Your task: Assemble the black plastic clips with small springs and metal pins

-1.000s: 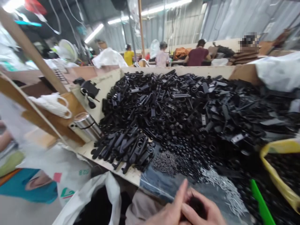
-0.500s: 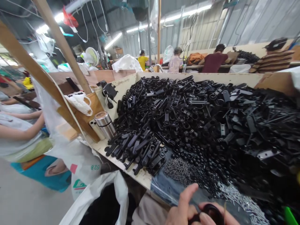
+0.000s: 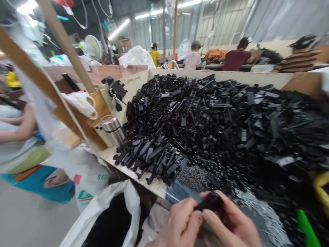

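Low in the view, my left hand [image 3: 180, 219] and my right hand [image 3: 231, 219] come together on a black plastic part with a rounded, ring-like end [image 3: 214, 201]. The fingers of my right hand wrap round the rounded end. My left thumb and fingers pinch the narrower end, and its details are hidden. Just beyond my hands lies a heap of small grey pieces [image 3: 195, 176]. Silver pins [image 3: 264, 212] are spread to the right of my right hand. Finished-looking long black parts [image 3: 151, 156] lie in a pile at the left.
A large heap of black plastic parts [image 3: 195, 106] fills the walled bench. A steel flask [image 3: 113, 130] stands at its left corner. Below the bench edge is an open white sack [image 3: 131, 199] with black contents. A green object [image 3: 307, 228] lies at right. Several people sit beyond.
My hands have risen further into view and closed together on the black part. My left index finger, stretched out before, is now bent onto it. The camera view has tilted slightly down.
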Tool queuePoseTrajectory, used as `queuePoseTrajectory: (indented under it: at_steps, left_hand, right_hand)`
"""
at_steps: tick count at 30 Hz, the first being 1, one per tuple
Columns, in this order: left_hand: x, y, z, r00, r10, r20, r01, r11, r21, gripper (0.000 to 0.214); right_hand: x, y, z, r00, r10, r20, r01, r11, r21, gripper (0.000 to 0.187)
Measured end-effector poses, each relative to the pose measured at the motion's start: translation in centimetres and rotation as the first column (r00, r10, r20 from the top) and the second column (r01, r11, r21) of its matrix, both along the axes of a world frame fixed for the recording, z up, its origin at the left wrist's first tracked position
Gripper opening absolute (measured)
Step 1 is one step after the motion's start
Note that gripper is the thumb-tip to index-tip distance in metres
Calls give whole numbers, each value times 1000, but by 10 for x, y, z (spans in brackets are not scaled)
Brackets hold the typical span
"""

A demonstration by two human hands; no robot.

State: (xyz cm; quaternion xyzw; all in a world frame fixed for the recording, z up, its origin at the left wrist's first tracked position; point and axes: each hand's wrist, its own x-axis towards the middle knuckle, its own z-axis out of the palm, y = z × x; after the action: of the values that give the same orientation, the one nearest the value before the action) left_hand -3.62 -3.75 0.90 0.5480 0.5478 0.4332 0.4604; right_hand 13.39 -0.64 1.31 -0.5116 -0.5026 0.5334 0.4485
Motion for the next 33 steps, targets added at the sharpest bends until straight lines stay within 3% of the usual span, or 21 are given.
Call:
queuePoseTrajectory:
  at_steps: [2,7,11,13,15,18,19,21,22,24,27,30,33]
  left_hand:
    - [5,-6,-11,984,169,64,-163,983,-84,37]
    - [11,-1,-31,973,198,118,-182,973,-139,37]
    - [17,-2,-38,927,303,219,-271,948,-168,32]
    - [16,-1,-35,922,328,204,-297,939,-171,31]
    - [5,6,-24,951,294,94,-286,954,-94,25]
    - [-31,32,8,948,281,-150,-253,951,178,24]
    - [-48,44,20,899,366,-240,-297,913,281,21]
    - [-80,72,39,764,478,-433,-238,833,499,18]
    - [-93,86,43,686,554,-472,-220,776,591,20]
    - [-111,109,43,556,634,-538,-207,732,648,24]
    - [-118,127,30,407,662,-629,-255,744,618,23]
    - [-116,131,16,376,639,-671,-301,769,564,24]
    - [-116,130,11,405,624,-668,-306,781,544,30]
  right_hand:
    - [-12,-3,-3,990,-61,-127,51,995,-86,45]
    - [-26,3,-15,968,-79,-239,60,994,-87,40]
    - [-31,3,-23,963,-100,-251,67,988,-137,44]
    - [-34,6,-19,977,-83,-194,62,992,-110,44]
    - [-35,18,-8,994,14,-112,-19,999,-45,39]
    - [-33,60,17,952,291,93,-301,947,117,33]
    - [-32,79,25,926,324,195,-355,922,154,35]
    - [-32,120,33,858,176,483,-318,920,229,28]
    - [-34,140,34,751,78,655,-318,913,256,25]
    - [-40,172,31,654,14,756,-309,917,251,17]
    - [-57,198,19,544,10,839,-331,922,203,9]
    - [-72,205,10,474,34,880,-355,922,156,8]
    - [-66,207,11,487,32,873,-339,928,155,14]
